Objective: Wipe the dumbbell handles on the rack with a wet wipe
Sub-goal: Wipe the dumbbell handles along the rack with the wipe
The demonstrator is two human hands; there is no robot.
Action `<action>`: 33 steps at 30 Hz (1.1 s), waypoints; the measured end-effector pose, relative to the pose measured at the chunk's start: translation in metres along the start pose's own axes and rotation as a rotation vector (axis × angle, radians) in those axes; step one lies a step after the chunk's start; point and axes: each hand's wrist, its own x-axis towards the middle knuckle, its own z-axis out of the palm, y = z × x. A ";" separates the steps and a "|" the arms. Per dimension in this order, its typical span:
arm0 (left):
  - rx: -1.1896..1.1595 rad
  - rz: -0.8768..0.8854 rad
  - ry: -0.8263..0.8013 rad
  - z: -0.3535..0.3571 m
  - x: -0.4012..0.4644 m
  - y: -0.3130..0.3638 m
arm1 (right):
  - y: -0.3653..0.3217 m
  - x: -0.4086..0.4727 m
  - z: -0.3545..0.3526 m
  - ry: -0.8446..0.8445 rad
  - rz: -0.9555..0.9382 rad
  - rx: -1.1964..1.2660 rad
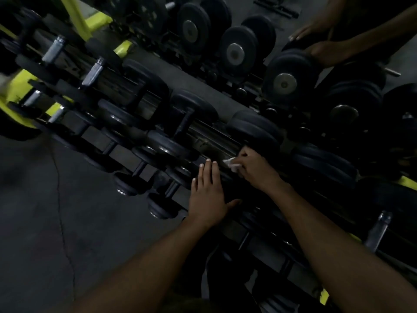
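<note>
Dumbbell heads (252, 129): black, matt, rubber-like, faint sheen on the rims. End caps (284, 83) at 1 o'clock: bare metal discs, dull shine. Handles (93, 72) at 10 o'clock: pale grey metal, satin; texture too blurred to tell. Rack frame (21, 82) at 9 o'clock: yellow-green painted metal, semi-gloss. Wipe (232, 163): white, soft, crumpled. Floor (45, 211) at 8 o'clock: grey, matt, cracked, concrete-like.

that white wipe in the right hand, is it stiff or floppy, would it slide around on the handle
Probably floppy: the wet wipe shows bunched and crumpled in the right hand. Likely very light, since a small pinch holds it. It may bunch rather than slide evenly; the dim picture hides its contact.
</note>
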 end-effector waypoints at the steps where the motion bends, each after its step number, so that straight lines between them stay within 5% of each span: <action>1: -0.011 -0.022 -0.004 -0.001 -0.001 0.002 | 0.001 0.001 -0.002 0.060 0.021 -0.023; 5: -0.044 -0.100 -0.002 0.000 -0.004 0.009 | 0.005 -0.001 0.001 0.152 0.009 -0.059; 12: -0.014 -0.158 -0.019 0.001 -0.003 0.016 | 0.017 0.001 0.018 -0.109 -0.173 -0.016; 16: 0.002 -0.183 -0.041 -0.001 -0.002 0.018 | 0.010 -0.001 0.010 0.080 0.121 0.328; 20: 0.017 -0.197 -0.059 -0.001 -0.002 0.019 | 0.008 -0.006 0.006 0.202 0.111 0.123; 26: -0.006 -0.187 -0.043 -0.002 -0.001 0.019 | 0.006 -0.006 0.010 -0.067 -0.061 0.001; 33: 0.004 -0.189 -0.044 -0.001 -0.002 0.018 | 0.009 -0.005 0.006 0.245 0.080 -0.344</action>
